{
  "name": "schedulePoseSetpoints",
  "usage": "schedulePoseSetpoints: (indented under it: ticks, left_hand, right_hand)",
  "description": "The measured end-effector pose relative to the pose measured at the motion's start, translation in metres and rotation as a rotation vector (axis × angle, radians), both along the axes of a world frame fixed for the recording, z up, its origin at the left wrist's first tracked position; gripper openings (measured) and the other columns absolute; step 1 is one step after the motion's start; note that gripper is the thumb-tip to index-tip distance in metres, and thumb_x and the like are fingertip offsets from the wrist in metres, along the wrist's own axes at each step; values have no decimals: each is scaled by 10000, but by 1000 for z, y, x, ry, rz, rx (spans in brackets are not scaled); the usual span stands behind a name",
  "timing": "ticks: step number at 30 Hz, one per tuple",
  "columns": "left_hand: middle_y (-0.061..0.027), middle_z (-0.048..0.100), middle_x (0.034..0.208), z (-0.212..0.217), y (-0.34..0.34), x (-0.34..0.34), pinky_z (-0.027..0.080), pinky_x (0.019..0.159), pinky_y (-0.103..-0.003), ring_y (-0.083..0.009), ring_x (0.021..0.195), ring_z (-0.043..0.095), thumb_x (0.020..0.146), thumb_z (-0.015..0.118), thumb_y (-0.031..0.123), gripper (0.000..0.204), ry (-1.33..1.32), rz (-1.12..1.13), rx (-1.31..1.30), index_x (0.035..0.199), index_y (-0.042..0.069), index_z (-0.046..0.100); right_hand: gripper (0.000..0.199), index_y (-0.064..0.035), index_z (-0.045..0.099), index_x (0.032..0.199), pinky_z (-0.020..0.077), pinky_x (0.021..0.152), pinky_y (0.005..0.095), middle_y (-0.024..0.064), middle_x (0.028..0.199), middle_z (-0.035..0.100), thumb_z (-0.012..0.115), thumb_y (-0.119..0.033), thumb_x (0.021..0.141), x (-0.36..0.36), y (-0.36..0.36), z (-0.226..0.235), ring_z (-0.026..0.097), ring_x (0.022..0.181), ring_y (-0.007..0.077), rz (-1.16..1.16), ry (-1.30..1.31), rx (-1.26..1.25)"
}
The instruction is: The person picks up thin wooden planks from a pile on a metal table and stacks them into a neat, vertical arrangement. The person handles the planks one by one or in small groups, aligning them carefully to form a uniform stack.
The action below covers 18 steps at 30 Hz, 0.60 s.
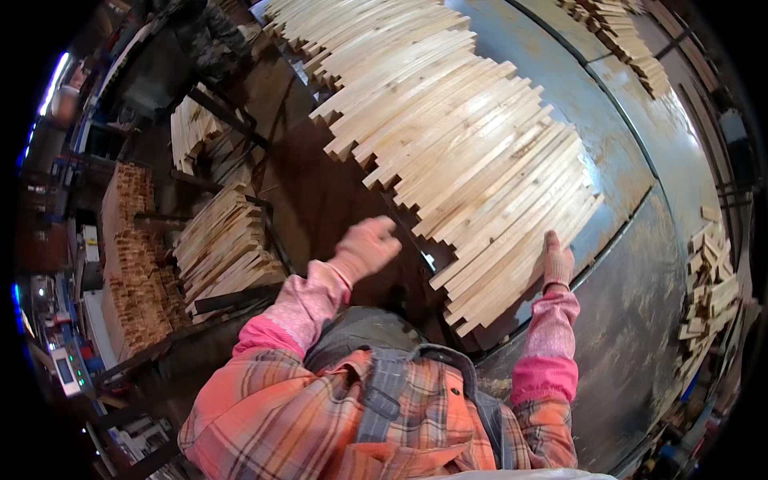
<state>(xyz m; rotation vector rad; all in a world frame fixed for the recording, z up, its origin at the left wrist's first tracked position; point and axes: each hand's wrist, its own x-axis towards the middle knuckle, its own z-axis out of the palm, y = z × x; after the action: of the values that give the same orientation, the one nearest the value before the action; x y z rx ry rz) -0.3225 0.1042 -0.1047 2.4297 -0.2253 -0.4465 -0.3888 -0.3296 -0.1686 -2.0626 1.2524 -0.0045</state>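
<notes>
Pale wooden slats (472, 152), long and thin, laid side by side in one broad fanned sheet across the blue-grey worktable (640, 320). Cut ends stepped like a staircase along the near-left edge, over a dark gap beneath. Light, fresh-sawn colour with a few brown knots and streaks.

Right hand (558, 260), in a pink knit glove, laid flat on the near slats close to their lower corner; fingers straight and together, pressing on top, clamped on nothing. Left hand (366, 248), likewise gloved, raised above the dark gap just left of the stepped ends; fingers loosely curled, holding nothing, touching no slat. Pink cuffs and an orange plaid shirt below both.

More stock around: a second stack of slats (220, 248) on a dark rack to the left, another bundle (192, 128) behind it, and a block of short offcuts stacked end-on (136, 264) at far left. Small loose blocks (708, 280) heaped at the table's right rim; a further row of slats (624, 40) at upper right.

No packages visible. Only sign-like thing: a small pale box with green lit digits (68, 370) at lower left, too small to make out further.
</notes>
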Motion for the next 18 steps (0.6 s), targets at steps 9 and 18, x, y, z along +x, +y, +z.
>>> schedulePoseSetpoints:
  ticks: [9,18]
  left_hand:
    - [-29,551,684,13,45,165,410,464,-307,-139,488,486,867,631,102,136,416,552,-464,766,54,554]
    - [-34,569,757,25,69,208,456,490,-290,-119,570,532,890,664,79,321,616,510,-583,1197,6,605]
  right_hand:
    - [574,-20,632,1325,506,1015,438,209,1226,673,750,-335,859,83,24,61,636,1160,377,372,-76,-639]
    - [477,-139,662,1342,484,1053,454,174,1300,673,664,-380,930,365,91,80,622,1229,362,570,-33,-509]
